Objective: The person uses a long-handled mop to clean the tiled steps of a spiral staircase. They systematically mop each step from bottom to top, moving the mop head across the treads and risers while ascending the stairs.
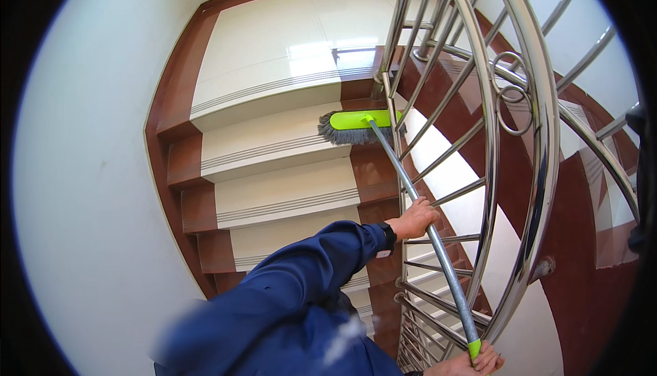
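A push broom with a lime-green head [354, 120] and grey bristles [341, 136] rests on a stair tread [267, 137], its right end against the foot of the steel balusters. From the head a grey metal handle [445, 255] slants down to the lower right. My left hand [417, 218], with a dark band at the wrist, is closed around the middle of this handle. Partly cut off by the bottom edge, my right hand [469, 363] grips the green end of the handle [475, 348].
A stainless-steel railing [539, 119] with slanting balusters and ring ornaments runs along the right. The cream and red-brown stairs rise to a glossy landing [262, 32]. A white wall [97, 181] bounds the left. Lower steps show through the balusters.
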Tool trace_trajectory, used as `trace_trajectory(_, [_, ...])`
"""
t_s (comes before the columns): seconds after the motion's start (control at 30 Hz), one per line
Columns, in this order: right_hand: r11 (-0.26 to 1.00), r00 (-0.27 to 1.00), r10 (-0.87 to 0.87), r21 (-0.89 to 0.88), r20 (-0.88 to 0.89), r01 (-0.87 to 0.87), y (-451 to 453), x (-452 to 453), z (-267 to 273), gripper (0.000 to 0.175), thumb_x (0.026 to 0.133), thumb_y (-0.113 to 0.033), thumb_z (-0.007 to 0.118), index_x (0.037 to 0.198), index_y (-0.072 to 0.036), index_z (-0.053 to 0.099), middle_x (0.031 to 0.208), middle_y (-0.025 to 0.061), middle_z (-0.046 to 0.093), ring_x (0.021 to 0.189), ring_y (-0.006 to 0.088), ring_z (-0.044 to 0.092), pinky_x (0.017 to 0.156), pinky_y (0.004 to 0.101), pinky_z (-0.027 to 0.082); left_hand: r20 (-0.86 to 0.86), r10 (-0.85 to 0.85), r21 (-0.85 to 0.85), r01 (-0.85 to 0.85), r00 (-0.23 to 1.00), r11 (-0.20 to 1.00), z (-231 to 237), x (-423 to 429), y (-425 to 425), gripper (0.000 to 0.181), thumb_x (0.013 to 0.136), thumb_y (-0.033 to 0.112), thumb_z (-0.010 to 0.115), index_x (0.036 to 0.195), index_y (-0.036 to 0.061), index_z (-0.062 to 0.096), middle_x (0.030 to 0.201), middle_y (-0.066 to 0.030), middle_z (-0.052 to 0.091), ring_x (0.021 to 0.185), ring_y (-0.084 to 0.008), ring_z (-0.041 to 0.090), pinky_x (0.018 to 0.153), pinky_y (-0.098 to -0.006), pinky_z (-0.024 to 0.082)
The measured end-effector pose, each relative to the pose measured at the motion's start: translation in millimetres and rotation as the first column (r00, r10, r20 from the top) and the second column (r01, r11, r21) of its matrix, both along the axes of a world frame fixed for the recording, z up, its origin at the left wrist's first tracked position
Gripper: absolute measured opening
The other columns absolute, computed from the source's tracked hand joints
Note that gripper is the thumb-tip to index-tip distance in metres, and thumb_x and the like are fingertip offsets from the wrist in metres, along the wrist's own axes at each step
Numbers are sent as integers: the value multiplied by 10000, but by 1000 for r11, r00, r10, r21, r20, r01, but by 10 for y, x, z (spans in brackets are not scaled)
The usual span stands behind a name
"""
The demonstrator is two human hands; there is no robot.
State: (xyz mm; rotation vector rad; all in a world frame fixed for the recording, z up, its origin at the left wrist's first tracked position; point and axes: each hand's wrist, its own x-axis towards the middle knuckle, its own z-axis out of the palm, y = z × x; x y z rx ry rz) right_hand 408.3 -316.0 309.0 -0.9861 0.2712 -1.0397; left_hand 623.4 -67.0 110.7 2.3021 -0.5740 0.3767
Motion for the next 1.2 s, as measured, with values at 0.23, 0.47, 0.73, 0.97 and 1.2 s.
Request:
trace_trajectory(0.23, [859, 853, 490, 67, 183, -508, 54, 89, -446, 85, 938, -6, 480, 1006, -37, 519, 582, -56, 274, 525, 64, 303, 631, 239, 344, 13, 102, 72, -103, 995, 992, -126, -279, 722, 149, 633, 85, 712, 741, 129, 618, 767, -51, 612, 860, -291, 557, 830, -423, 411])
trace_trajectory(0.47, [736, 805, 584, 352, 102, -578, 496, -297, -694, 143, 935, -14, 453, 1006, -75, 560, 557, -56, 285, 509, 66, 283, 617, 260, 310, -199, 258, 178, -224, 946, 958, -283, -1532, 1710, 212, 599, 33, 687, 743, 127, 564, 741, -44, 597, 837, -302, 550, 839, -416, 386])
trace_trajectory(0.73, [727, 794, 604, 360, 69, -585, 583, -402, -690, 157, 924, 6, 471, 1002, -88, 571, 553, -53, 290, 524, 77, 307, 650, 269, 319, -217, 317, 208, -274, 923, 939, -189, -1769, 1845, 193, 579, 63, 702, 653, 127, 536, 694, -52, 590, 775, -308, 553, 776, -424, 382])
trace_trajectory(0.97, [966, 965, 242, -67, -103, -249, 55, -912, -197, 122, 921, -97, 543, 977, -7, 483, 691, -13, 294, 612, 111, 330, 618, 284, 314, -172, 71, 130, -49, 983, 990, -11, -1426, 781, 211, 570, 95, 726, 714, 155, 584, 733, -34, 589, 838, -265, 564, 812, -407, 365])
trace_trajectory(1.2, [990, 989, 141, 4, -47, -141, 237, -900, 106, 69, 899, -125, 524, 880, -82, 474, 632, -45, 263, 560, 92, 307, 603, 245, 265, -160, -111, 30, 117, 981, 993, 100, -1078, 528, 162, 606, 71, 688, 682, 142, 565, 713, -38, 591, 828, -274, 551, 803, -391, 364])
